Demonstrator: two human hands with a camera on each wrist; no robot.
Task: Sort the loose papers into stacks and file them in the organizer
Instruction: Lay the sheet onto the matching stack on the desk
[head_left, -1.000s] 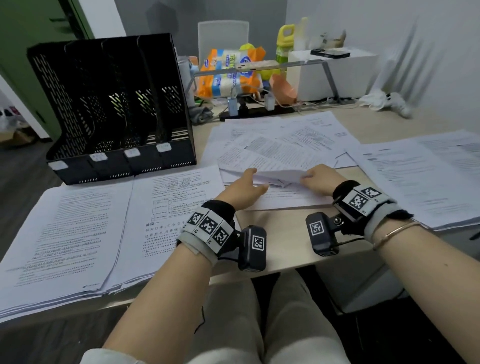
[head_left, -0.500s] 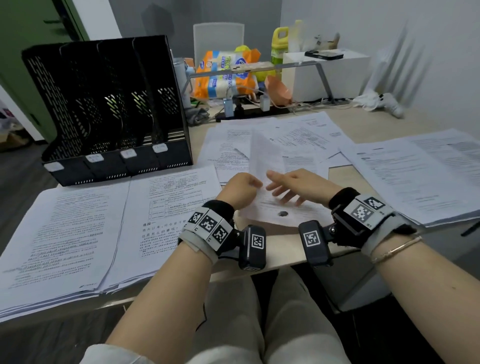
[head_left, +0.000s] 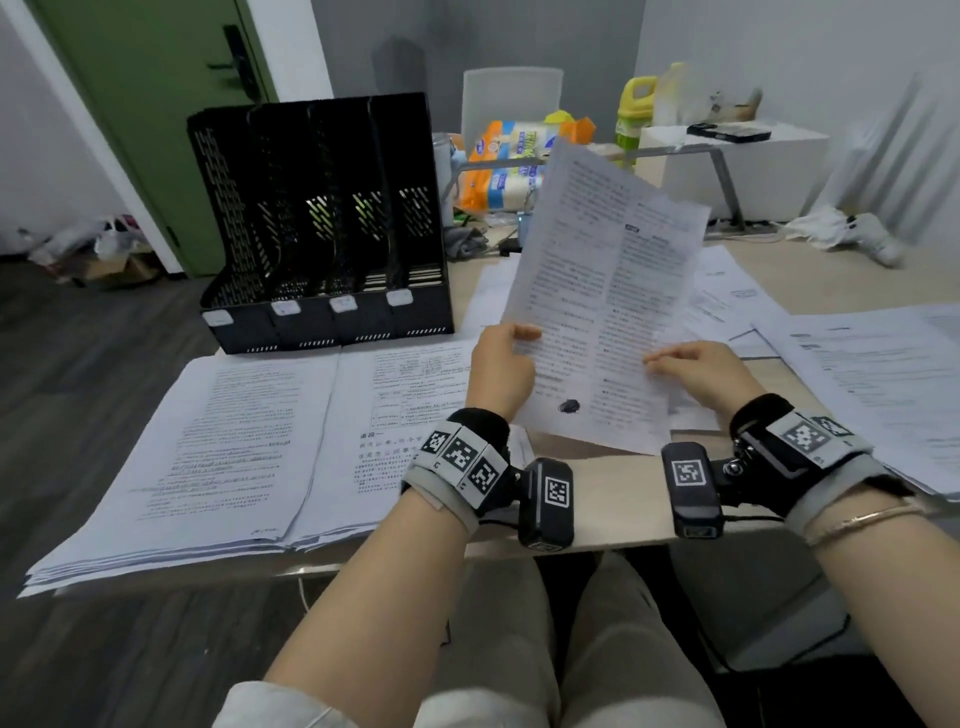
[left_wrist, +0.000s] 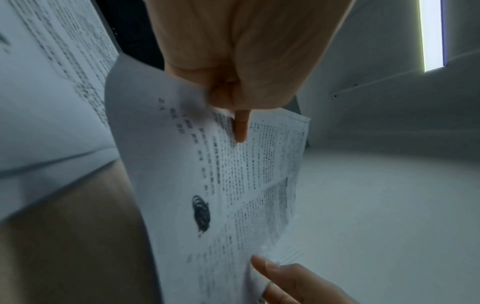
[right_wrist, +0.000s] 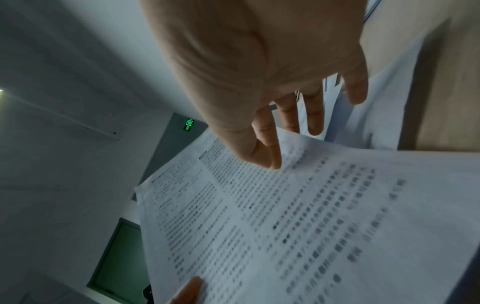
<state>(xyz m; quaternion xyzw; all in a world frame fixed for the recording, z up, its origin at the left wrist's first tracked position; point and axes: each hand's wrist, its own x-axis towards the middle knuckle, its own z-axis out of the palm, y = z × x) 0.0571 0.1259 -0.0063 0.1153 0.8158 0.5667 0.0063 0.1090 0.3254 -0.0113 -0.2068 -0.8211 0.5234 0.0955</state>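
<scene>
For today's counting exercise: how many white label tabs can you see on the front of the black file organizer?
4. The white label tabs run along the organizer's low front edge, one per slot: far left, second, third, and rightmost. None appear hidden.

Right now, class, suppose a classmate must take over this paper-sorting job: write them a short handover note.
Left hand: pinches the raised sheet at its left edge.
Right hand: thumb and forefinger pinch the right edge, other fingers straight.
Sorted stacks lie flat left of the hands; more papers spread right and behind.
Organizer stands at the back left; little, if anything, filed.
Left to do: place this sheet, finish sorting, file the stacks.
</scene>
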